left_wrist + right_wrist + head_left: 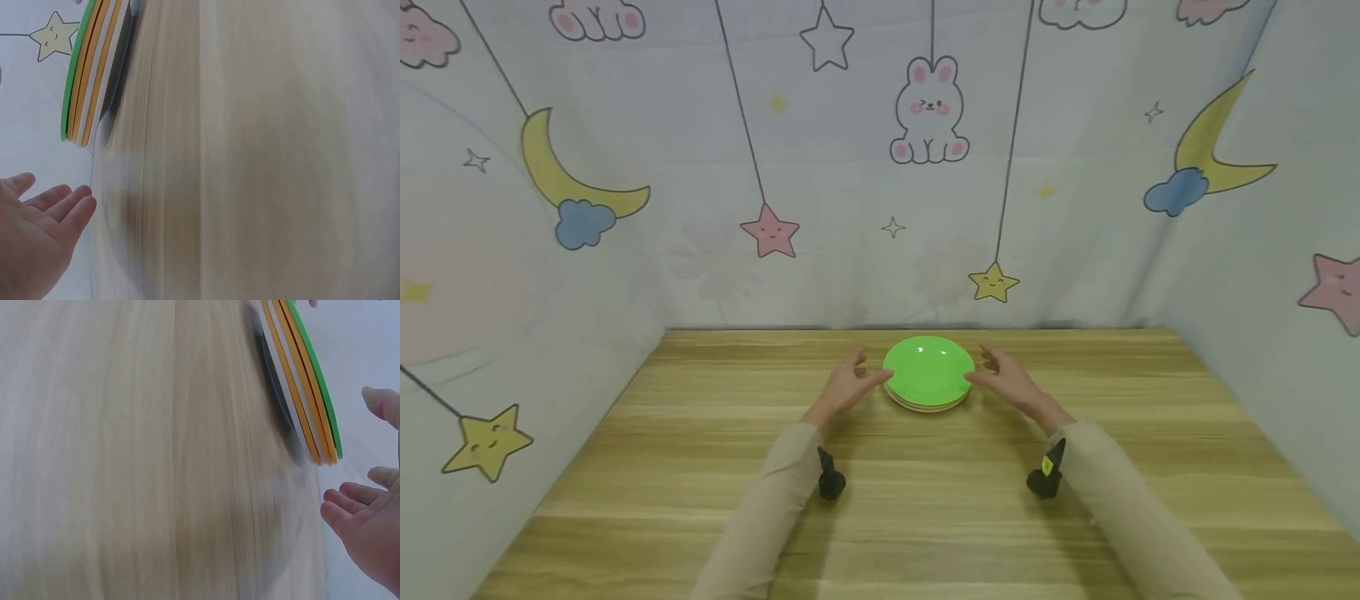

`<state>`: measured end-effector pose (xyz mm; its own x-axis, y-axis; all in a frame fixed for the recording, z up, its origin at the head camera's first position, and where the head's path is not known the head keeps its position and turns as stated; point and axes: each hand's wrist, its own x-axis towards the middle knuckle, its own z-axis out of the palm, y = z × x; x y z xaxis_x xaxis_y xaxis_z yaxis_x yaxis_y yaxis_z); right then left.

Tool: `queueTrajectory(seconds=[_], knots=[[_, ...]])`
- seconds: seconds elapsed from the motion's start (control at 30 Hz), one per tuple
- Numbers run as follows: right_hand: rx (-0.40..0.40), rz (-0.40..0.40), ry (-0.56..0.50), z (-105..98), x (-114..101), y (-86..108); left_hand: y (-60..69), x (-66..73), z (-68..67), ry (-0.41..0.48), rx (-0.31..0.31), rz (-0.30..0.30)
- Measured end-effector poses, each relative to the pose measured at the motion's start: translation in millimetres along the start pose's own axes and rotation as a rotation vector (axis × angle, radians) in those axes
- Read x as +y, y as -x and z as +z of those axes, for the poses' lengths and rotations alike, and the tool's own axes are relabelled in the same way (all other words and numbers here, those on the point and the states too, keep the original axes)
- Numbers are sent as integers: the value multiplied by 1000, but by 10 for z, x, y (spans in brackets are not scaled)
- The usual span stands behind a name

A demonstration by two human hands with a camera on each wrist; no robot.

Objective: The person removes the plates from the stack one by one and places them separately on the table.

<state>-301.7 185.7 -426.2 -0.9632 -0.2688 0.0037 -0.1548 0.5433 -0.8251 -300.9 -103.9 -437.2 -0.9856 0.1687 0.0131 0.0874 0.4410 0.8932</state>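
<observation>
A stack of several plates sits near the back of the wooden table, a bright green plate (928,371) on top. From the side, the left wrist view shows orange and white rims under the green plate (76,69). My left hand (850,385) is at the stack's left side, fingers spread, and a gap shows between hand and plates in the left wrist view. At the right side my right hand (1013,383) is spread likewise. In the right wrist view its fingers (350,506) stand apart from the stack's edge (312,394). Neither hand grips anything.
The wooden table (925,517) reaches back to a cloth backdrop (850,283) printed with stars, moons and a bunny. Cloth also hangs on the left and right sides. Black wrist devices (831,479) sit by the sleeves.
</observation>
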Motion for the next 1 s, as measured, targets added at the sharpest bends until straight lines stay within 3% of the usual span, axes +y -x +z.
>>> queueTrajectory(seconds=[0.33, 0.63, 0.83, 1.0], knots=[[31, 25, -123, 160, -78, -27, -52, -47, 146, 45, 17, -15], [110, 63, -212, 309, -48, -25, -39, -69, 223, 76, -1, -25], [194, 140, -204, 310, -32, -16, -44, -74, 258, 115, -3, -7], [229, 151, -219, 298, -54, -6, -49, -67, 271, 109, -2, 4]])
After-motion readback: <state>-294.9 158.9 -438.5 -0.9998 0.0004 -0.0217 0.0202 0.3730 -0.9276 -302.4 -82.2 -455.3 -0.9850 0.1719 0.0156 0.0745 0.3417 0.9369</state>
